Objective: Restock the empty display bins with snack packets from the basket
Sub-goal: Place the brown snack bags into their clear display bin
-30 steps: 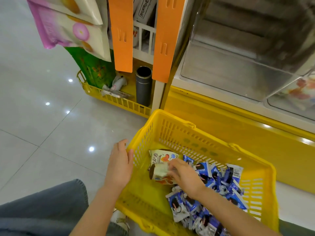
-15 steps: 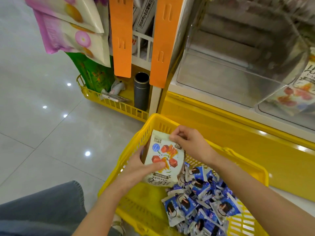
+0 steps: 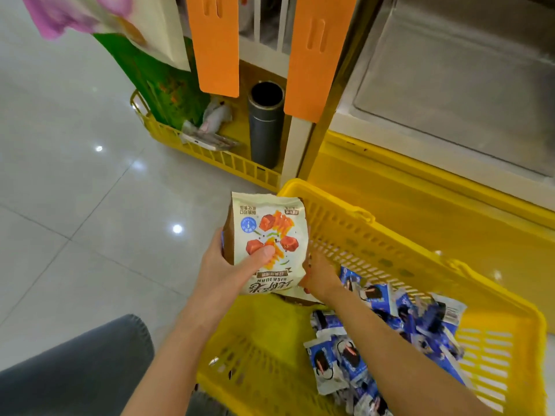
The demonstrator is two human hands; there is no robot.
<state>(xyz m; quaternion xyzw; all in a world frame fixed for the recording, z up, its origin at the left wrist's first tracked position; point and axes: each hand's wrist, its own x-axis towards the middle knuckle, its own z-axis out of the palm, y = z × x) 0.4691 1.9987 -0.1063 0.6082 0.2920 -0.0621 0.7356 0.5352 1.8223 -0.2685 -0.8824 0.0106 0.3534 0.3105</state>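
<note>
- White-faced snack packet (image 3: 270, 244), printed with red cubes, is held upright above the left rim of the basket, lifted clear of it. Its print reads upside down to the camera.
- Left hand (image 3: 223, 268) grips the packet from its nine o'clock side, with the thumb laid across the front face and the fingers wrapped behind. A brown edge along the packet's left side may be a second packet held behind it; this cannot be confirmed.
- Right hand (image 3: 319, 276) sits at the packet's five o'clock corner, touching it or just behind it. The packet hides its fingers, so whether they pinch anything cannot be told.
- Yellow basket (image 3: 390, 235) rests on the floor, below the packet and out towards three o'clock. A heap of small blue packets (image 3: 375, 334) lies in its right half, at four to five o'clock of the held packet.
- Clear display bin (image 3: 450, 94) stands at one to two o'clock, above a yellow plinth and well apart from the packet. The part in view holds no stock.
- At twelve o'clock, two orange strips (image 3: 216, 43) hang over a low yellow rack (image 3: 210, 154) holding a dark cylinder (image 3: 265, 124).
- Assessment: restocking appears to be at an early stage. One packet is in hand but not placed, the visible bin is unfilled, and the blue packets remain to be moved. The likely next step is to carry the packet up to the bin at two o'clock.
</note>
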